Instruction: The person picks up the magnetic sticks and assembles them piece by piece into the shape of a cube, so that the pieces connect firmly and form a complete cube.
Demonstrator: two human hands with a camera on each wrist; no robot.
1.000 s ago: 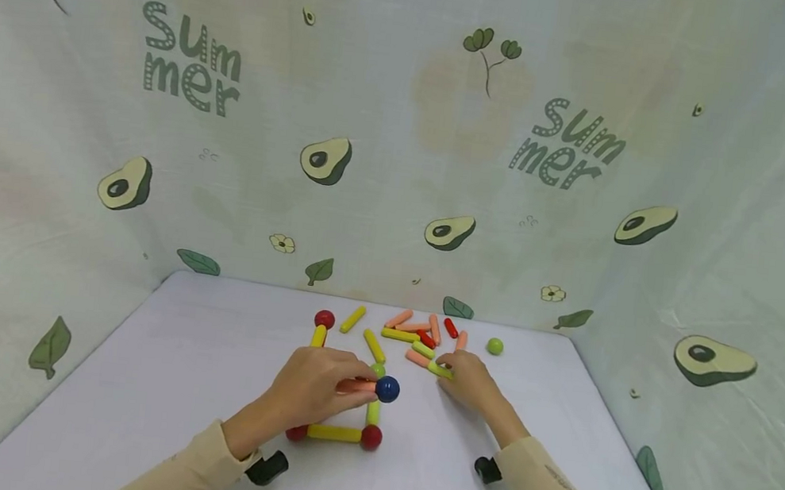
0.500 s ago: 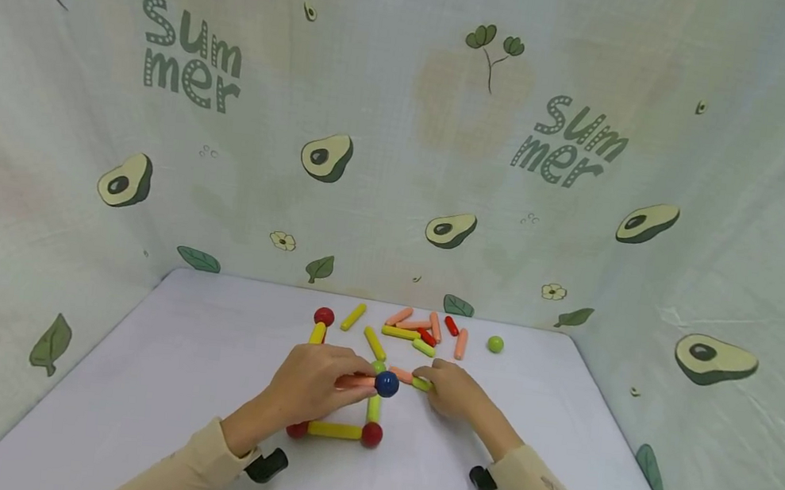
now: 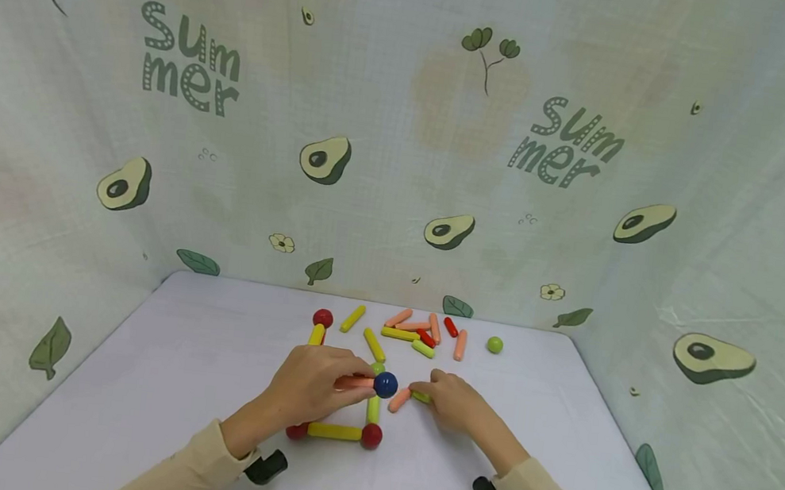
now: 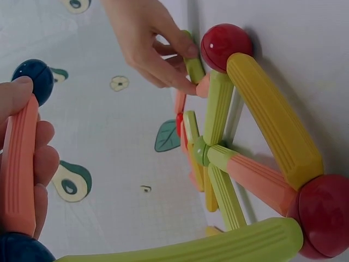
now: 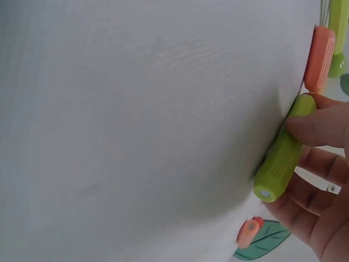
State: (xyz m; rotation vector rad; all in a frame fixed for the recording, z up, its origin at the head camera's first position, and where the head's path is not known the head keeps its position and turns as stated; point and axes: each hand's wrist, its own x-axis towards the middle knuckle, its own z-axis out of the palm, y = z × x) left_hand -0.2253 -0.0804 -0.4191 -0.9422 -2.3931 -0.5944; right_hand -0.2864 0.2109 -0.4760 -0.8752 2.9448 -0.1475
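Observation:
My left hand (image 3: 339,377) grips a ribbed orange stick (image 4: 19,169) with a dark blue ball (image 3: 386,385) on its far end, held above a flat frame of sticks and balls. The frame has red balls (image 3: 372,435) at its near corners, a yellow stick (image 3: 334,431) between them and a green stick (image 3: 373,409) up its right side. My right hand (image 3: 429,391) pinches a light green stick (image 5: 283,147) lying on the white table (image 3: 209,353), just right of the blue ball. An orange stick (image 3: 400,399) lies at that green stick's left end.
Several loose orange, red, yellow and green sticks (image 3: 419,329) lie in a heap toward the back. A green ball (image 3: 494,344) sits to their right. A red ball (image 3: 322,318) tops the frame's far left yellow stick (image 3: 317,334). Avocado-print cloth walls (image 3: 401,158) close in three sides.
My right hand has come back from the heap toward the blue ball, bringing the green stick with it; an orange stick came along. The left hand has stayed put.

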